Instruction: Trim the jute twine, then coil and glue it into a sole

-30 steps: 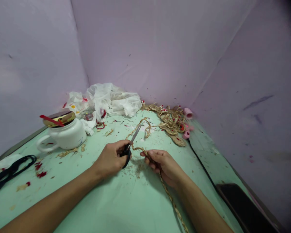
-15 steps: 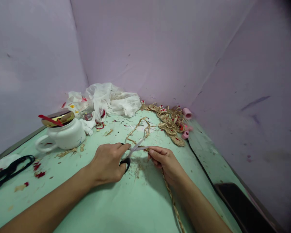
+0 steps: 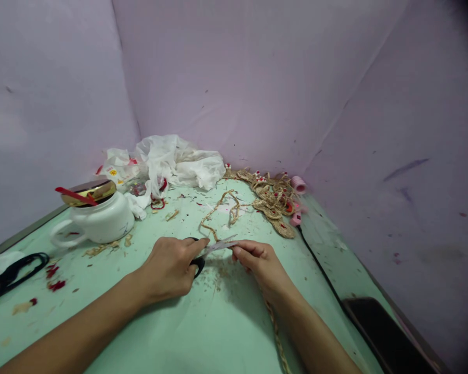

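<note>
My left hand [image 3: 175,266] is closed on a pair of black-handled scissors [image 3: 216,246], with fingers in the loops. The blades are slightly apart and point right, around a braided straw cord [image 3: 208,227] just beside my right fingertips. My right hand [image 3: 259,259] pinches that cord between thumb and fingers. One length of it trails down toward the table's near edge; the other loops away on the green table [image 3: 171,332] toward the back. Part of the cord is hidden inside my right hand.
Coiled straw pieces [image 3: 271,208] with red and white bits are heaped at the back right, by a pink cylinder [image 3: 298,185]. A black phone-like slab [image 3: 386,332] lies right. On the left are a white mug [image 3: 109,218], black cords [image 3: 11,275] and a white plastic bag [image 3: 191,163].
The scissors swung from pointing up and away to pointing right; their blades opened across the cord, then came closer together. My right hand kept its pinch on the cord.
</note>
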A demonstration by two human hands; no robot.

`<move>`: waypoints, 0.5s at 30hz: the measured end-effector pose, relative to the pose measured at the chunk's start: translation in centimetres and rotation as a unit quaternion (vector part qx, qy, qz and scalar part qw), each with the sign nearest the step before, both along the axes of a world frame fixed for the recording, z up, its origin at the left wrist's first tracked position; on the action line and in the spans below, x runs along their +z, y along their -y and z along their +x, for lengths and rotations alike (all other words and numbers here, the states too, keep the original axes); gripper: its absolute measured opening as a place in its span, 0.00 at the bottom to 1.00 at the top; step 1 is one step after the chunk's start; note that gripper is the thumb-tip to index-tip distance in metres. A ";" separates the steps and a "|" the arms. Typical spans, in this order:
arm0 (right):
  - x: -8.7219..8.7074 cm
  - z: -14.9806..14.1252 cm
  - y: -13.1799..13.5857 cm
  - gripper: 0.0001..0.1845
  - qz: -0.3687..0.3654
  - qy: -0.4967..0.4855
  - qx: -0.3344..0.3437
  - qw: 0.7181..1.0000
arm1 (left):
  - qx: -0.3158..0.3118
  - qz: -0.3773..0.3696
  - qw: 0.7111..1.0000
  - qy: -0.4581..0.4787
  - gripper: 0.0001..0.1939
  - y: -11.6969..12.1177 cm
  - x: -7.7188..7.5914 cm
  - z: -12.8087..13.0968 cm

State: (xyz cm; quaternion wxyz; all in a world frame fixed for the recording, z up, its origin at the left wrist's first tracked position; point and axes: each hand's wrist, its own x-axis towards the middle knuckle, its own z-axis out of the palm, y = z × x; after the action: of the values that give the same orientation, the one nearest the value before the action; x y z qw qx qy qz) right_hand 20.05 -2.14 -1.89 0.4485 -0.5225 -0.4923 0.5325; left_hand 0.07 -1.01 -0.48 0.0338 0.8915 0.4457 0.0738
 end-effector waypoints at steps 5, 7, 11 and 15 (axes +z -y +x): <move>-0.1 0.0 0.0 0.10 -0.019 -0.011 -0.010 1.000 | 0.006 -0.022 1.000 0.019 0.24 -0.2 0.2 -0.2; -0.1 -0.1 0.0 0.12 -0.020 -0.018 -0.016 1.000 | 0.013 -0.032 0.999 0.042 0.23 -0.3 0.5 -0.2; 0.3 -0.1 0.0 0.12 -0.046 -0.073 -0.025 0.996 | 0.047 -0.034 0.992 0.116 0.18 -0.2 1.0 0.0; 0.8 0.4 0.0 0.13 -0.207 -0.243 0.043 0.947 | 0.094 0.001 0.985 0.148 0.17 -0.2 1.1 0.1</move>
State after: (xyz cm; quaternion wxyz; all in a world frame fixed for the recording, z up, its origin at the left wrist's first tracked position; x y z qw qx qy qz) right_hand 20.40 -2.13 -1.10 0.4127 -0.4369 -0.2691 0.7526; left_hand 0.20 -0.79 0.58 0.0910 0.8249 0.5176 0.2082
